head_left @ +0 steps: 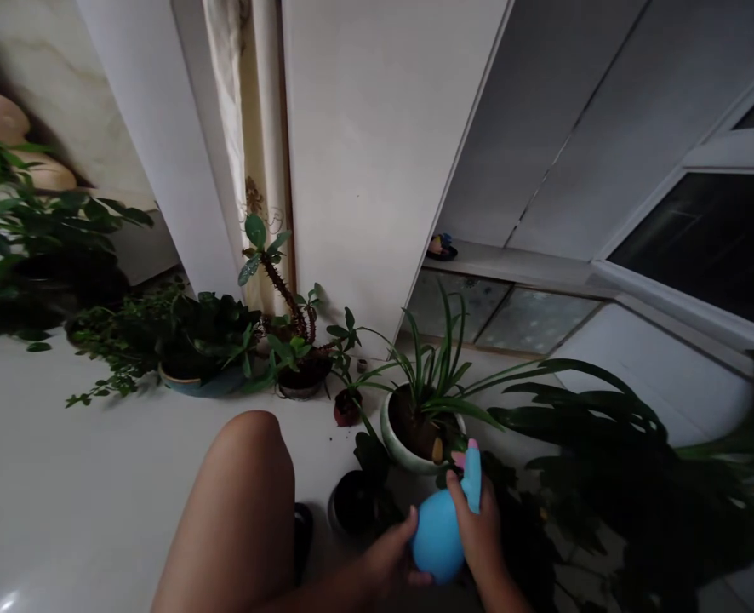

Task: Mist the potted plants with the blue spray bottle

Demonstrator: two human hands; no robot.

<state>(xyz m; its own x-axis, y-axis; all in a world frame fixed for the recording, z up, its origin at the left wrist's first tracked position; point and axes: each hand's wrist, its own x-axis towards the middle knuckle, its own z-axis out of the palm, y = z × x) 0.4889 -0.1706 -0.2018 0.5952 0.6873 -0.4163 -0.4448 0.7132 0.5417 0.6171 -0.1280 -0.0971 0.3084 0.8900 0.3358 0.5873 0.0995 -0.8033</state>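
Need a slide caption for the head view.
Left hand and right hand hold a blue bottle near a white plant pot on the floor.

We can read no text, label, brand, number or sign anywhere in this view. The blue spray bottle (439,532), near us, turns a plain face our way. The white pot (392,441) just beyond it is unmarked where it shows. The curtain (240,128), far and left of centre, bears only an embroidered ornament, not letters.
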